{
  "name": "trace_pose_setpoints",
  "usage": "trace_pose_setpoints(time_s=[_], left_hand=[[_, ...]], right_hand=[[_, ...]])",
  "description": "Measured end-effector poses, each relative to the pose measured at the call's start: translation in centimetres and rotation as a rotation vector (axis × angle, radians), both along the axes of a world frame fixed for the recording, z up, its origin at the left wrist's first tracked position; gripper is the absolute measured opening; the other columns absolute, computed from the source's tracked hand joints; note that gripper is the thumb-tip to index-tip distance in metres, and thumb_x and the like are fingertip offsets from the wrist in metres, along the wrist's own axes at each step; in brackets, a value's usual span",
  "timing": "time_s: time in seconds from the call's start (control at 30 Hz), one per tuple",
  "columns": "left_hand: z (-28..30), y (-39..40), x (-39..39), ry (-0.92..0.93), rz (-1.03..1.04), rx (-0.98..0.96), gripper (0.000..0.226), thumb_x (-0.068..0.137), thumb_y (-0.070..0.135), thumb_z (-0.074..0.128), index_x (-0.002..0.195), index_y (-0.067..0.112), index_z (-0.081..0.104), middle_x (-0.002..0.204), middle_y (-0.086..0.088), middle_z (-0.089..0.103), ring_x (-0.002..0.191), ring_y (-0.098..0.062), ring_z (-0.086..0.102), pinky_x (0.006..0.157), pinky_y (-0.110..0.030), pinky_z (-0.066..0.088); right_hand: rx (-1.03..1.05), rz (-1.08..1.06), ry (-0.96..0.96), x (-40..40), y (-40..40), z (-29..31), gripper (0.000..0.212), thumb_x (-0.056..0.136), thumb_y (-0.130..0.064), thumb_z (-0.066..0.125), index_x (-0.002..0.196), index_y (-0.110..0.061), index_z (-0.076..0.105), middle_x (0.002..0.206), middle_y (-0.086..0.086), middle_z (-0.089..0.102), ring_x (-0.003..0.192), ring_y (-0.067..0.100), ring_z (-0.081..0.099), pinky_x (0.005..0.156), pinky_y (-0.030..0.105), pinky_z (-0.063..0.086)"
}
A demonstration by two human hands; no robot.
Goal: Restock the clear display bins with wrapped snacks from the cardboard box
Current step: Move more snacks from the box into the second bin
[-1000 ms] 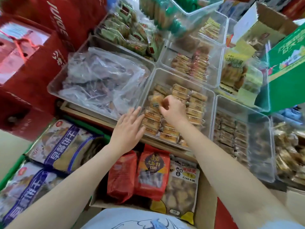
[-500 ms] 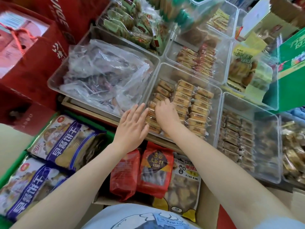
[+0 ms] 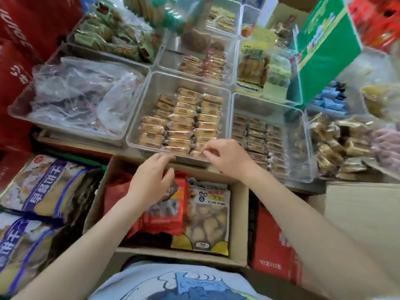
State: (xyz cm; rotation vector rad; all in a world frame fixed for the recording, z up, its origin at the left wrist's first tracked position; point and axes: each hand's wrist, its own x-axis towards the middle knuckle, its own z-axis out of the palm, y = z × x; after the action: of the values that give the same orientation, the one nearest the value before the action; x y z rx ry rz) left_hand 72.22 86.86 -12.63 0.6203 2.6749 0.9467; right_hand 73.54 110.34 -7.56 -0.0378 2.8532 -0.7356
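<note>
My right hand (image 3: 227,158) seems to pinch a wrapped snack (image 3: 200,153) in the clear bin (image 3: 138,118) (front row); my left hand (image 3: 151,180) hangs loosely curled, holding nothing.

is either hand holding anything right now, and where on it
The right hand pinches one wrapped snack at its near end, in the front row of the clear bin. The left hand holds nothing, fingers loosely curled over the cardboard box.

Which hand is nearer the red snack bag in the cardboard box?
Left. The left hand hangs directly over the red snack bag, while the right hand is up at the clear bin's front edge.
</note>
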Motion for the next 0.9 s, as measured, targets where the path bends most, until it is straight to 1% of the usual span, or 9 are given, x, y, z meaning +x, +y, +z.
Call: trace_pose_setpoints(time_s=[0.07, 0.17, 0.27, 0.37, 0.43, 0.57, 0.73, 0.8, 0.9], left_hand=[[1.3, 4.9, 4.2, -0.074, -0.090, 0.045, 0.035, 0.099, 0.021, 0.056, 0.133, 0.020, 0.059, 0.123, 0.006, 0.059, 0.113, -0.017, 0.059, 0.095, -0.035, 0.047], [3.0, 13.6, 11.3, -0.112, -0.311, 0.111, 0.038, 0.100, 0.025, 0.055, 0.138, 0.025, 0.055, 0.128, 0.007, 0.058, 0.112, -0.012, 0.060, 0.095, -0.034, 0.049], [5.1, 21.4, 19.0, -0.121, -0.500, 0.196, 0.042, 0.100, 0.027, 0.057, 0.142, 0.028, 0.051, 0.138, 0.009, 0.051, 0.121, -0.009, 0.055, 0.097, -0.030, 0.049], [6.5, 27.9, 25.8, -0.102, -0.608, 0.293, 0.045, 0.099, 0.031, 0.058, 0.143, 0.030, 0.048, 0.152, 0.008, 0.038, 0.138, -0.011, 0.038, 0.111, -0.031, 0.037], [7.0, 31.5, 29.1, -0.042, -0.607, 0.321, 0.046, 0.098, 0.037, 0.055, 0.143, 0.032, 0.048, 0.157, 0.010, 0.032, 0.143, -0.011, 0.030, 0.116, -0.030, 0.025], [7.7, 37.1, 32.8, 0.084, -0.546, 0.288, 0.046, 0.099, 0.036, 0.057, 0.143, 0.027, 0.049, 0.159, 0.003, 0.035, 0.150, -0.012, 0.019, 0.121, -0.033, 0.012], [7.9, 40.2, 34.0, 0.199, -0.490, 0.101, 0.050, 0.098, 0.036, 0.056, 0.146, 0.022, 0.047, 0.159, -0.004, 0.036, 0.154, -0.021, 0.014, 0.122, -0.036, 0.001], [7.6, 40.7, 34.2, 0.195, -0.508, 0.056, 0.051, 0.097, 0.032, 0.060, 0.145, 0.020, 0.048, 0.161, -0.004, 0.033, 0.156, -0.021, 0.007, 0.125, -0.044, 0.004], [7.4, 40.8, 33.8, 0.154, -0.510, 0.079, 0.050, 0.094, 0.025, 0.064, 0.142, 0.019, 0.051, 0.163, -0.002, 0.030, 0.156, -0.018, 0.003, 0.125, -0.051, 0.016]], right_hand=[[0.028, -0.025, 0.024, 5.6, 4.1, 2.9, 0.017, 0.098, -0.021, 0.058, 0.104, -0.017, 0.073, 0.092, -0.008, 0.065, 0.084, 0.008, 0.058, 0.077, 0.028, 0.050], [0.072, -0.128, 0.107, 14.5, 11.0, 7.2, 0.014, 0.095, -0.018, 0.062, 0.099, -0.015, 0.075, 0.091, -0.006, 0.072, 0.083, 0.005, 0.059, 0.076, 0.026, 0.048], [0.073, -0.287, 0.141, 23.5, 18.6, 10.8, 0.012, 0.095, -0.015, 0.064, 0.097, -0.013, 0.075, 0.088, -0.006, 0.072, 0.081, 0.006, 0.060, 0.072, 0.018, 0.046], [0.087, -0.431, 0.167, 31.6, 25.9, 11.6, 0.011, 0.094, -0.016, 0.065, 0.096, -0.015, 0.075, 0.085, -0.010, 0.069, 0.080, 0.005, 0.058, 0.072, 0.017, 0.044], [0.125, -0.468, 0.062, 36.1, 30.1, 10.0, 0.012, 0.095, -0.021, 0.063, 0.097, -0.020, 0.075, 0.090, -0.014, 0.067, 0.083, 0.002, 0.058, 0.077, 0.021, 0.046], [0.185, -0.419, -0.236, 41.6, 36.0, 5.5, 0.016, 0.096, -0.028, 0.061, 0.103, -0.021, 0.074, 0.101, -0.005, 0.071, 0.093, 0.015, 0.064, 0.087, 0.036, 0.054], [0.257, -0.235, -0.556, 42.3, 37.4, -1.2, 0.018, 0.095, -0.026, 0.059, 0.107, -0.017, 0.069, 0.098, 0.000, 0.064, 0.089, 0.021, 0.062, 0.073, 0.032, 0.053], [0.310, -0.103, -0.649, 41.9, 36.9, -4.4, 0.023, 0.097, -0.026, 0.059, 0.115, -0.017, 0.067, 0.109, 0.005, 0.066, 0.086, 0.021, 0.060, 0.067, 0.028, 0.047], [0.304, 0.102, -0.832, 42.7, 36.6, -9.0, 0.041, 0.098, -0.019, 0.058, 0.138, -0.014, 0.053, 0.135, 0.008, 0.058, 0.113, 0.027, 0.060, 0.081, 0.028, 0.048]])
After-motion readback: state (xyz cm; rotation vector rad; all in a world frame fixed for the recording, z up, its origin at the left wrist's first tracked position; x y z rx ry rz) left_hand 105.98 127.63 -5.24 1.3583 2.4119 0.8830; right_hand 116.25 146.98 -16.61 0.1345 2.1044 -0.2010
